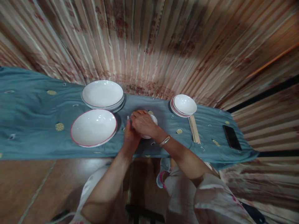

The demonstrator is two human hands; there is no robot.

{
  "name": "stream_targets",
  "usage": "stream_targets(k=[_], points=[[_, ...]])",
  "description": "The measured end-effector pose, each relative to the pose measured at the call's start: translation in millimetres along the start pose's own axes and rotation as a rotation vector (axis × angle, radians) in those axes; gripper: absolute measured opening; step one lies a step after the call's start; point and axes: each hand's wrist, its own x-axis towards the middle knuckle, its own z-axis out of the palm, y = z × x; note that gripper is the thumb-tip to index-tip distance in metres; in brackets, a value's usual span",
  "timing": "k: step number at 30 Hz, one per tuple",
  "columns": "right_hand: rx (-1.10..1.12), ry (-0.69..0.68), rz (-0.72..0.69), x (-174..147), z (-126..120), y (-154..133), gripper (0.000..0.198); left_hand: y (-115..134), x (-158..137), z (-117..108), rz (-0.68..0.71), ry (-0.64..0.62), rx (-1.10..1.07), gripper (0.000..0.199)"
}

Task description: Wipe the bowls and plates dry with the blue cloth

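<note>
At the middle of the table, my right hand (143, 123) lies across my left hand (131, 135), its fingers curled over and pressed together. My left thumb points up, while the other left fingers are hidden under the right hand. A small pale tip shows by the left thumb; its kind is unclear. Behind and under the hands, a small white bowl (154, 119) shows only in part along its right and lower rim. Whatever the fingers hold is covered.
Left stand a stack of dark-rimmed white plates (102, 93) and a red-rimmed white dish (93, 128). Several small bowls (185, 104) are stacked at right, near wooden chopsticks (194, 130) and a black phone (231, 137). A blue-green cloth (35, 124) covers the table; a curtain (140, 40) hangs behind.
</note>
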Motion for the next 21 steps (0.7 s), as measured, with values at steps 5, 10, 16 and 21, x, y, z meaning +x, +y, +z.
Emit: stream_targets(k=[5,10,16,21], points=[[0.08,-0.071,0.02,7,-5,13,0.027,-1,1,-1,-0.013,-0.003,0.069,0.048],[0.122,-0.066,0.082,12,-3,23,0.031,-1,1,-2,-0.005,0.01,0.108,0.051],[0.204,-0.092,0.146,16,1,39,0.035,-2,0,-1,-0.022,-0.006,0.083,0.053],[0.281,-0.125,0.164,19,4,55,0.035,-2,-1,-1,-0.009,-0.015,0.066,0.055]])
